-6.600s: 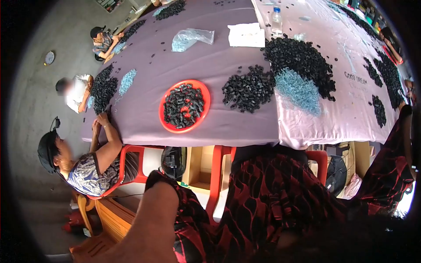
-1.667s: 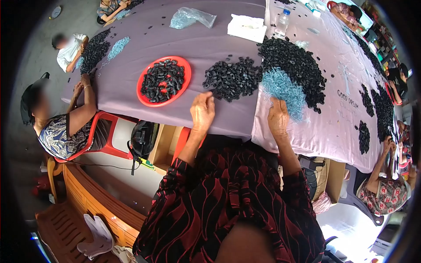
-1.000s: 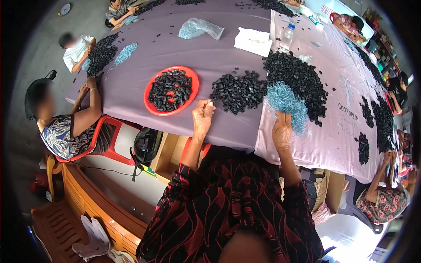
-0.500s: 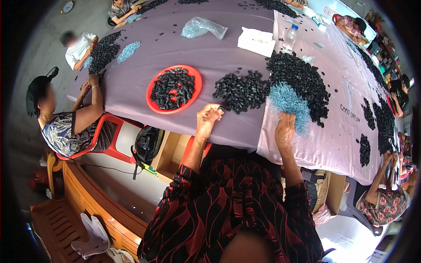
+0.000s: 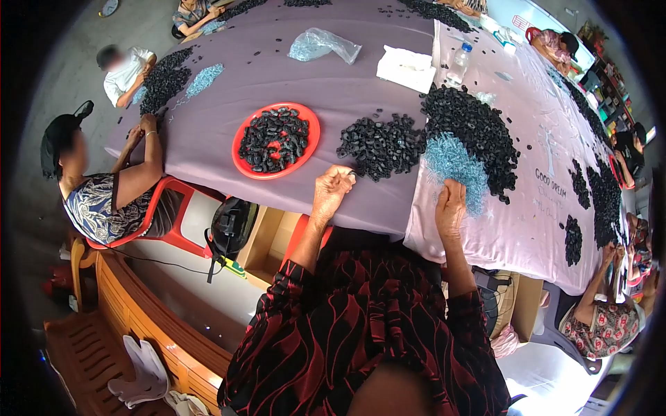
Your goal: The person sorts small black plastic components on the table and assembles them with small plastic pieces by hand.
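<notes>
My left hand [image 5: 334,188] is closed in a pinch above the table's near edge, with a small black plastic piece [image 5: 353,174] just showing at its fingertips. It is between a red plate [image 5: 314,132] of black pieces and a loose heap of black pieces [image 5: 381,147]. My right hand [image 5: 451,208] is also pinched, at the near side of a pile of thin light-blue pieces [image 5: 454,163]. Whatever its fingers hold is too small to make out. A larger heap of black pieces [image 5: 479,125] lies behind and beside the blue pile.
On the table stand a white tissue box [image 5: 406,69], a water bottle [image 5: 459,64] and a clear plastic bag [image 5: 322,47]. Several people sit around the table with similar heaps. A wooden bench [image 5: 166,308] and a black bag [image 5: 232,225] are at lower left.
Both hands stay almost where they were, still pinched. The right hand sits very slightly lower, and the whole view has shifted a little.
</notes>
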`<state>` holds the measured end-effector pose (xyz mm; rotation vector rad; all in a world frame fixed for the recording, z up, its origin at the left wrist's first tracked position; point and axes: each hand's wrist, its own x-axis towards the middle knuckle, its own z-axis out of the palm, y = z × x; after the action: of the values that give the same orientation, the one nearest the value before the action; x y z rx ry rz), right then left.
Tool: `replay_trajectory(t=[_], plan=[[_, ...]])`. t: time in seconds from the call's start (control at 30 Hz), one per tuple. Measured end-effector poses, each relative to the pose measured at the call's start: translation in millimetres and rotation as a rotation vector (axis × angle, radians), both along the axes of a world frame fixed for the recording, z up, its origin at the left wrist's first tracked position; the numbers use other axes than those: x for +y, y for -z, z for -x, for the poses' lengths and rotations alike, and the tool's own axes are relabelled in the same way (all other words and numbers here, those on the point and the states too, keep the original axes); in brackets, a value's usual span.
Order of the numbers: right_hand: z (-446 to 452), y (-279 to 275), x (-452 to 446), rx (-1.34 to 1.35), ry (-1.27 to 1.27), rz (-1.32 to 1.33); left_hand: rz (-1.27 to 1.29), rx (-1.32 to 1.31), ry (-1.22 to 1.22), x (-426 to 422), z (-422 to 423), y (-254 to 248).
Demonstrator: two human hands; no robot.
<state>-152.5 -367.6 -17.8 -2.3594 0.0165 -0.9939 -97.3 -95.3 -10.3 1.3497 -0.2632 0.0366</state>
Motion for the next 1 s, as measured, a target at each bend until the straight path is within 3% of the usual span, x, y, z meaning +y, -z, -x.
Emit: replay_trajectory(t=[0.43, 0.7, 1.0], plan=[[2, -4, 5, 0.025, -0.027, 0.060, -0.034, -0.002, -0.027, -4, -1, 4], [-1, 4, 4, 0.018, 0.029, -0.136, -0.017, 0.018, -0.017, -6, 2, -1], [4, -13, 2, 0.012, -0.057, -0.076, -0.022, -0.026, -0.010, -6, 2, 0]])
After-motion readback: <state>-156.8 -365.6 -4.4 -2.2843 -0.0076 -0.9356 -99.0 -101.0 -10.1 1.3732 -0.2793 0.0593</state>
